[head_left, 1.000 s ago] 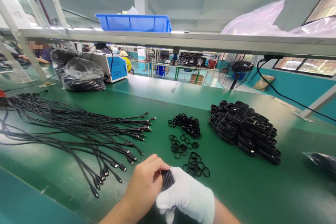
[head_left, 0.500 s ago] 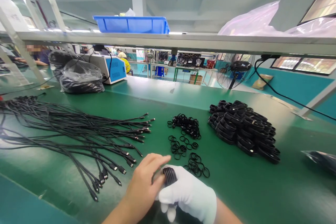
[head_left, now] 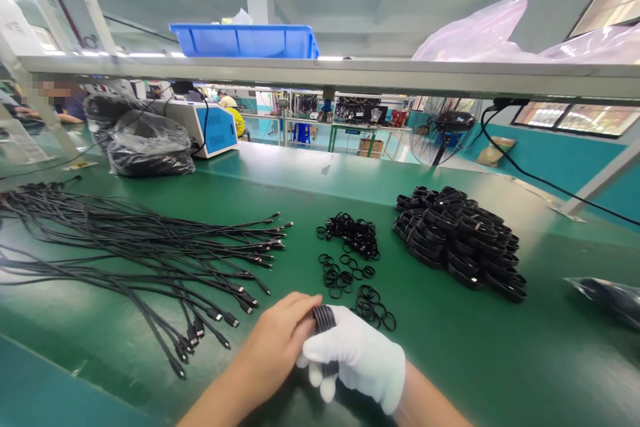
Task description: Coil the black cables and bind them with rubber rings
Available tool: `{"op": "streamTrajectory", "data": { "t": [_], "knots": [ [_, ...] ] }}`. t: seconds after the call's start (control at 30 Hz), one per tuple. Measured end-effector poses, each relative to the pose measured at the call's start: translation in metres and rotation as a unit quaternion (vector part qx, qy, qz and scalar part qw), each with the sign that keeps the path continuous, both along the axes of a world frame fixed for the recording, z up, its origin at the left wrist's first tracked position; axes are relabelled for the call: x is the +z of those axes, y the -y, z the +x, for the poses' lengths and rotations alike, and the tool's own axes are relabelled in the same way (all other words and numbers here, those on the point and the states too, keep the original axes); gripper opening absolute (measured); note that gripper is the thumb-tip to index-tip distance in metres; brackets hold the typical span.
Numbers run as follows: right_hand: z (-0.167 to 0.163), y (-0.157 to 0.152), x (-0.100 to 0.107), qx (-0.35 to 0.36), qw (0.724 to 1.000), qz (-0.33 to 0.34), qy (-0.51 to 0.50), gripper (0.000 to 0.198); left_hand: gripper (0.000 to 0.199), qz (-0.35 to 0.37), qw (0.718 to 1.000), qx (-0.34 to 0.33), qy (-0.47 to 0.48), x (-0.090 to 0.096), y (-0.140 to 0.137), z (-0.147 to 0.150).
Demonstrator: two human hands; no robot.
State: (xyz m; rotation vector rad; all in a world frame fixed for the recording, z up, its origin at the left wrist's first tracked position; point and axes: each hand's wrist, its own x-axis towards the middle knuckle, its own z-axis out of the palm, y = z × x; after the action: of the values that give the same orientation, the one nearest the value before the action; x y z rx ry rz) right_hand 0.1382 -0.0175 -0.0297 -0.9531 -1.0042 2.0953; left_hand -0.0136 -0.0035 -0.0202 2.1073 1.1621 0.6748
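Gloved right hand (head_left: pixel 357 350) clasps a coiled cable (head_left: pixel 325 318); bare left hand (head_left: pixel 277 340) touches it, grip unclear; slackening could uncoil it.

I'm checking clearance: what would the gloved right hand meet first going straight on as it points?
Most likely the bare left hand, just beyond the coiled cable that the right hand grips; any gap between them is hard to judge.
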Motion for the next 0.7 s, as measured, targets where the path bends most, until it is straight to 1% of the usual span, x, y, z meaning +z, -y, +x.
{"op": "streamTrajectory", "data": {
  "t": [0.1,0.17,0.27,0.33,0.4,0.5,0.6,0.7],
  "knots": [
    [0.007,-0.004,0.004,-0.051,0.998,-0.026,-0.008,0.027,0.031,-0.036,0.998,0.053,0.000,0.005,-0.023,-0.008],
    [0.019,-0.009,0.009,-0.133,0.990,-0.022,-0.030,0.034,0.026,-0.037,0.996,0.080,-0.018,0.006,-0.038,-0.009],
    [0.043,-0.018,0.017,-0.283,0.957,0.004,-0.066,0.040,0.017,-0.025,0.996,0.074,-0.046,0.004,-0.050,0.003],
    [0.058,-0.022,0.020,-0.340,0.938,0.013,-0.071,0.043,0.014,-0.023,0.996,0.062,-0.057,0.000,-0.052,0.019],
    [0.066,-0.023,0.020,-0.350,0.934,0.017,-0.068,0.044,0.013,-0.029,0.997,0.051,-0.058,-0.008,-0.051,0.036],
    [0.065,-0.022,0.021,-0.328,0.943,0.029,-0.058,0.044,0.012,-0.056,0.997,0.041,-0.034,-0.021,-0.049,0.054],
    [0.057,-0.021,0.022,-0.321,0.945,0.053,-0.016,0.043,0.010,-0.107,0.993,0.043,0.025,-0.025,-0.048,0.055],
    [0.046,-0.021,0.023,-0.338,0.933,0.091,0.087,0.040,0.013,-0.193,0.974,0.037,0.113,-0.018,-0.043,0.046]
  ]
}}
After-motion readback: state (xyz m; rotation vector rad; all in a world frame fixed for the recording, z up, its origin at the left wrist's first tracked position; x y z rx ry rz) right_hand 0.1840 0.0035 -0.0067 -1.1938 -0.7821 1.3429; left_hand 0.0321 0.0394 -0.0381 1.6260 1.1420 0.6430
